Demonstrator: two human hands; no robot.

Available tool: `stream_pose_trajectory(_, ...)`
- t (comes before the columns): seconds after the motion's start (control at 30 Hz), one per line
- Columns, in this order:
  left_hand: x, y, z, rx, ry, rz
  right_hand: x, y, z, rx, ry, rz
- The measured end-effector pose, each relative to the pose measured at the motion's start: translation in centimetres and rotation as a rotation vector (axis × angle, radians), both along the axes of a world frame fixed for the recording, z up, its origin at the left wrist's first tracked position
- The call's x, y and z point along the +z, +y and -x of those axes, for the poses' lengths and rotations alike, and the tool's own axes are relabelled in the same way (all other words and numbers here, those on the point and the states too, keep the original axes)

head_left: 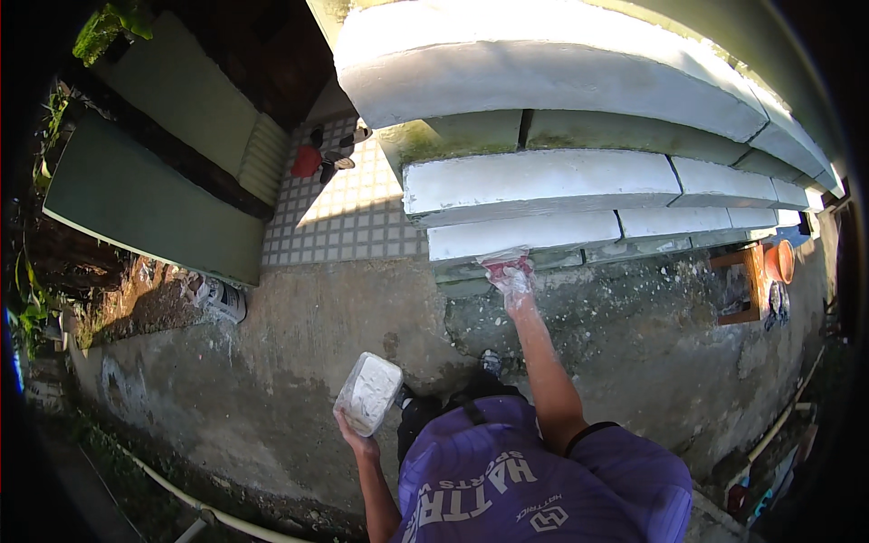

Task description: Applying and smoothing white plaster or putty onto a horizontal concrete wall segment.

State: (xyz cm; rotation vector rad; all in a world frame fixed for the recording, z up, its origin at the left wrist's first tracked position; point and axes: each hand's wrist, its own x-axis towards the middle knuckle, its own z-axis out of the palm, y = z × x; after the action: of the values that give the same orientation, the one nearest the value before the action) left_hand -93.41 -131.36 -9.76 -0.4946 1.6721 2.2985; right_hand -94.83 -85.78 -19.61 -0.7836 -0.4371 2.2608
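Beyond a white-lettered purple jersey (507, 471), the left hand (356, 438) clamps its fingers on a plastic tub (347, 391) of white paste (372, 393); the right hand (518, 295) grips a pink applicator (505, 266) against a white ledge (525, 233); left, a labelled bucket (223, 300).

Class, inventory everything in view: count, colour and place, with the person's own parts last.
Ledges: three, white, upper right
Low walls: at least two, green, left
Tiles: many, pale grey, upper left
Ground: one, grey, centre
Shoes, apparently: several, red and dark, on the tiles
Bucket: one, whitish, left
Frame: one, orange-brown, right
Pot: one, orange-brown, beside the frame
Pipes: at least two, cream, lower left and right
Plants: count unclear, green, left edge
Tub: one, clear with white contents, in left hand
Cloth or glove: one, pink, at right hand
Shirt: one, purple, bottom centre
Left hand: one, at the tub
Right hand: one, white-smeared, by lowest ledge
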Motion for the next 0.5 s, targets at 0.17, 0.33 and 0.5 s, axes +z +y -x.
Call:
stream_pose_trajectory(0.17, 1.3, 2.2, -1.0, 0.059, -0.039, 0.001, -4.1, -0.7, -1.4, 0.092, -0.154, 0.248)
stream_pose_trajectory(0.33, 0.2, 2.5, -1.1, -0.019, -0.059, -0.047, -7.3, 2.9, 0.7, 0.018, -0.089, 0.201)
stream_pose_trajectory(0.5, 0.5, 1.7, -1.2, 0.025, -0.079, -0.024, -1.4, 3.2, 1.9, 0.135, -0.059, 0.093)
